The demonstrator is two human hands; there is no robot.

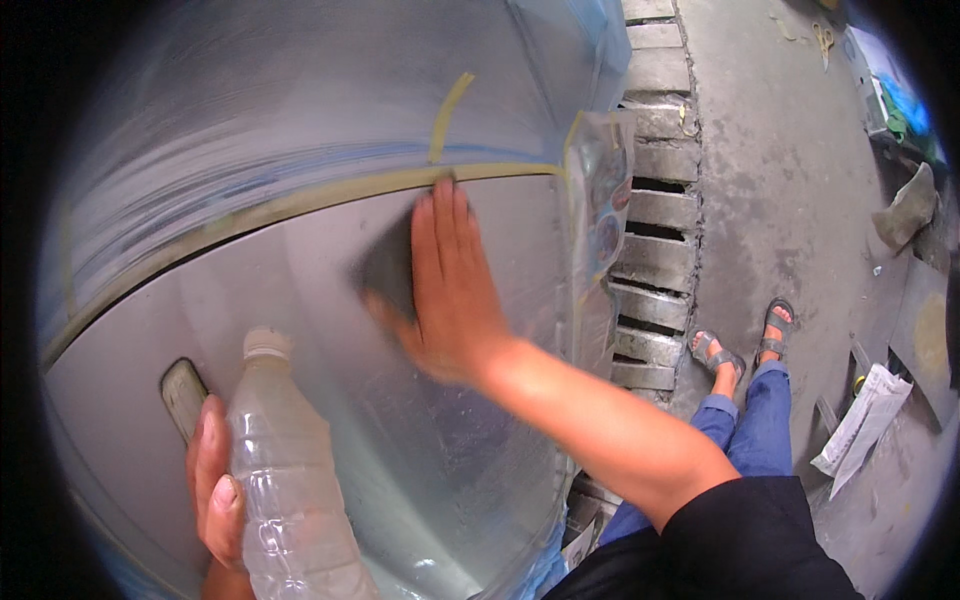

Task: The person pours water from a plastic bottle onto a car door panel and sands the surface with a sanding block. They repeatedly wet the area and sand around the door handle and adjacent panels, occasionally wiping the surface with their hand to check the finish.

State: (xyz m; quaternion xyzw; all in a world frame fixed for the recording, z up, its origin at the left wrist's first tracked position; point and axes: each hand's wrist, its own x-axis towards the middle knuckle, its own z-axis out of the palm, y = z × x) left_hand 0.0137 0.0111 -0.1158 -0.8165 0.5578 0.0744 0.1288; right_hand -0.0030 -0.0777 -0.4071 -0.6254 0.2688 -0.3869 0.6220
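Note:
My right hand (pixel 452 280) lies with fingers stretched out on a grey car body panel (pixel 520 300). Under its palm and beside the thumb is a dark grey sheet, seemingly sandpaper (pixel 388 265); its far side is hidden and the edges are blurred. At lower left my left hand (pixel 218 490) holds a clear, ribbed plastic bottle (pixel 290 490), tilted, with its whitish top (pixel 267 343) upward. Part of that hand is hidden by the bottle. A small rounded recess (pixel 183 392) in the panel sits just above the left fingers. The lower panel looks wet.
Yellow masking tape (pixel 300 205) runs along the panel's upper seam, with plastic film (pixel 600 190) at its right. A slatted drain cover (pixel 655 210) crosses the concrete floor (pixel 745 200). Folded paper (pixel 862 425), scissors (pixel 823 42) and a box (pixel 868 75) lie at right, near sandalled feet (pixel 720 352).

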